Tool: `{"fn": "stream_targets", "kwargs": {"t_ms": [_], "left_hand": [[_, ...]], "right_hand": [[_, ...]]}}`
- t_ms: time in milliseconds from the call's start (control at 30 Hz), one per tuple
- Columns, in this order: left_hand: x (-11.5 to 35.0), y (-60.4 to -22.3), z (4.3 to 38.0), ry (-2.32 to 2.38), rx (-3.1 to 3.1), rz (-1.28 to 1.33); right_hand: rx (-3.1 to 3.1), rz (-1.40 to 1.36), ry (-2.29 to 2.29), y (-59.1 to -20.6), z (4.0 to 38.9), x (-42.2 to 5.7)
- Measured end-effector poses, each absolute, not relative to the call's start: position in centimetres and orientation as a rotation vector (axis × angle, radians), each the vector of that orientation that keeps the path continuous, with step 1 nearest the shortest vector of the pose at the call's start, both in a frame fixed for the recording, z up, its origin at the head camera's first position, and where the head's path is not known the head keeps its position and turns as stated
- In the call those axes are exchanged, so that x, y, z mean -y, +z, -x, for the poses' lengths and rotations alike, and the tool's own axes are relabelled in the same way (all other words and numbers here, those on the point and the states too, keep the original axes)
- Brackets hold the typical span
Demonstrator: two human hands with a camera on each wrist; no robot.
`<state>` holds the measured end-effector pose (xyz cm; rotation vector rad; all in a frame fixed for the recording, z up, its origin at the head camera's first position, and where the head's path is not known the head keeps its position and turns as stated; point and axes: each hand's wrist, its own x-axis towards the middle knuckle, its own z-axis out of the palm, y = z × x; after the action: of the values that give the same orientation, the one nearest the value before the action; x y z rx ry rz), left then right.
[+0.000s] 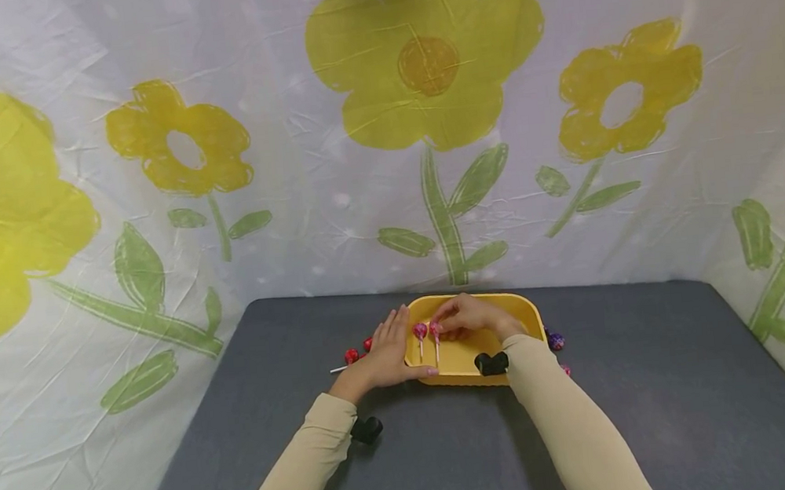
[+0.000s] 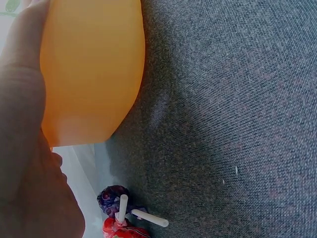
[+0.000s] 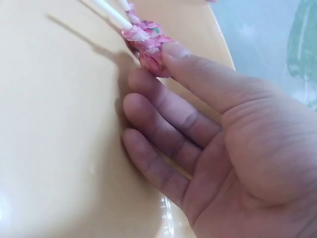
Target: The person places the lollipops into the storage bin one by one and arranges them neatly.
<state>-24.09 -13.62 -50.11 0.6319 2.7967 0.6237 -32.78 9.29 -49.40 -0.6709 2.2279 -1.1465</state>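
A yellow plastic tray sits on the table near its far edge. My left hand rests along the tray's left side with fingers straight, the thumb across the front corner. Over the inside of the tray, my right hand pinches a pink-wrapped lollipop by its round head between thumb and forefinger, its white stick pointing toward the front. Just left of it in the tray is a second pink lollipop. The right hand's other fingers are loosely bent, as the right wrist view shows.
Left of the tray lie red-wrapped lollipops, partly hidden by the left hand. A purple-wrapped lollipop lies to its right, with a pink one partly behind the right sleeve. A flower-printed cloth hangs behind the grey table.
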Motion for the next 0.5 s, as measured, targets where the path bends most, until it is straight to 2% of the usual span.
{"fn": "stream_targets", "kwargs": {"t_ms": [500], "left_hand": [[13.55,-50.12,23.97,0.602,-2.799,-0.613]], "right_hand": [[-2.236,0.603,-1.153,-50.0,32.65,-8.7]]}}
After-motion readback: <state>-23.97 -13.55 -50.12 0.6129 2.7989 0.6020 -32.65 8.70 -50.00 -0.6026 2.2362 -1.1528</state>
